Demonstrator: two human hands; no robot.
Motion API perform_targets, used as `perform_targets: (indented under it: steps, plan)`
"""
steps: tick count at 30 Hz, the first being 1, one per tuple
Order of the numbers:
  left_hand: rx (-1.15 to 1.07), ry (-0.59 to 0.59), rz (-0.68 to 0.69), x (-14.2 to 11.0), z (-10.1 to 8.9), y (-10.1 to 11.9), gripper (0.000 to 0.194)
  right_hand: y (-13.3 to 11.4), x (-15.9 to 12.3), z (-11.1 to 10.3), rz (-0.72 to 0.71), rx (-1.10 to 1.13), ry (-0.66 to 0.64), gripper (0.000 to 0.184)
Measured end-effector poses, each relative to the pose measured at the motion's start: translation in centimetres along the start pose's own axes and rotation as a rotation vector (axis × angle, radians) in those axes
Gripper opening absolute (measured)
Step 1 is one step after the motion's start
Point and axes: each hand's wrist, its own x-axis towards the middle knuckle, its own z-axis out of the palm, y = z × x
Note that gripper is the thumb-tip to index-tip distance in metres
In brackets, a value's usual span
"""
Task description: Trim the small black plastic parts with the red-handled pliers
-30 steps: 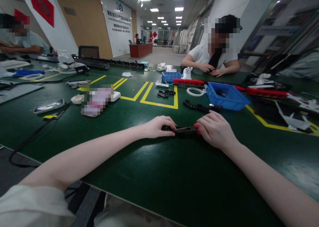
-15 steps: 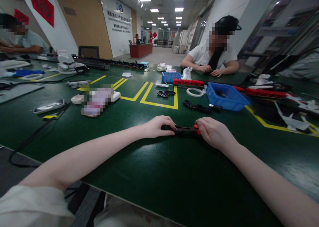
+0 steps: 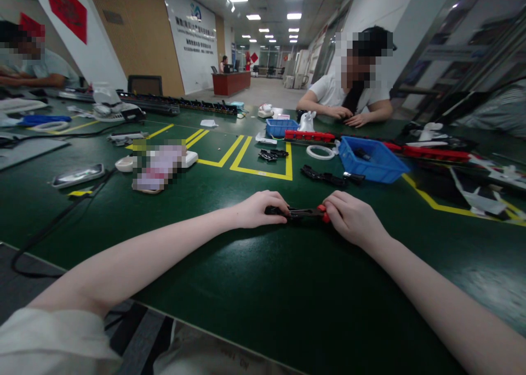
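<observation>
My left hand (image 3: pixel 265 209) pinches a small black part (image 3: pixel 274 210) between thumb and fingers; its exact kind is too dark to make out. In my right hand (image 3: pixel 349 213) is a pair of pliers (image 3: pixel 310 213) with red handles, the fingers wrapped round the grips. The dark jaws point left and reach the black part by my left fingertips. Whether they clamp it cannot be made out. Beyond my hands lie black clip-like parts (image 3: pixel 324 175) and a smaller black bunch (image 3: pixel 271 154) inside a yellow-taped outline.
A blue bin (image 3: pixel 372 166) with dark pieces stands right of centre, beside a white tape ring (image 3: pixel 320 152). Left lie a phone (image 3: pixel 158 169) and a pale oblong device (image 3: pixel 78 176) near a black cable (image 3: pixel 53 221). Across the green table (image 3: pixel 230 271) sits a person (image 3: pixel 349 98).
The camera view has shifted very slightly. Both hands keep their grips in nearly the same place, and the person opposite has turned their head a little.
</observation>
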Motion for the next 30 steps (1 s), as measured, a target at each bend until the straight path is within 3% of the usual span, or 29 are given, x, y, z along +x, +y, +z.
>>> perform_targets:
  steps: [30]
  plan:
    - [-0.013,-0.008,-0.006,-0.01,-0.08,0.2,0.011,0.1,-0.06,-0.08,-0.021,-0.019,-0.037,0.033]
